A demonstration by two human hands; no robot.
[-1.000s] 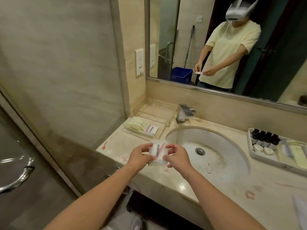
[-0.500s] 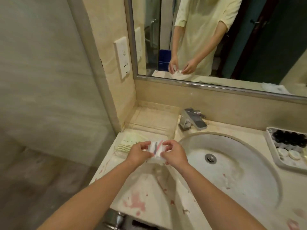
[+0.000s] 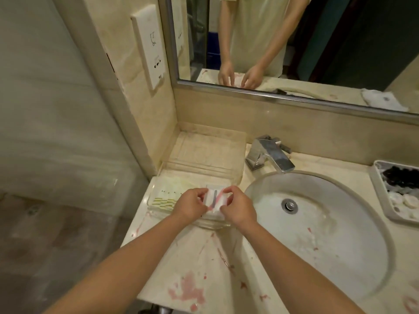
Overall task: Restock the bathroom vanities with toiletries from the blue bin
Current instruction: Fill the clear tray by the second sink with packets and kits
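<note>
Left hand (image 3: 192,206): fingers curled, pinching the left edge of the toiletry packet (image 3: 214,198).
Right hand (image 3: 238,208): thumb and fingers pinch the packet's right edge.
Toiletry packet: white, with a dark bar and a pink stripe, stretched between both hands just over the near clear tray (image 3: 158,208); whether it touches the tray cannot be told.
Near clear tray: directly under the hands; yellow-striped packets (image 3: 164,200) lie in the part left of the left hand.
Far clear tray (image 3: 204,155): beyond the fingertips, pushed into the wall corner.
White tray (image 3: 379,196): well to the right of the right hand, past the basin; dark-capped bottles (image 3: 401,177) in its far part, round white pieces (image 3: 405,201) nearer.
Basin (image 3: 328,234): its rim begins just right of the right hand.
Faucet (image 3: 269,155): beyond and to the right of the right hand.
Counter (image 3: 192,279): its left edge runs close beside the left hand, at the tray's side.
Open room: stained counter surface under both forearms, nearer than the hands.
Blue bin (image 3: 213,45): seen only in the mirror, beyond the hands.
</note>
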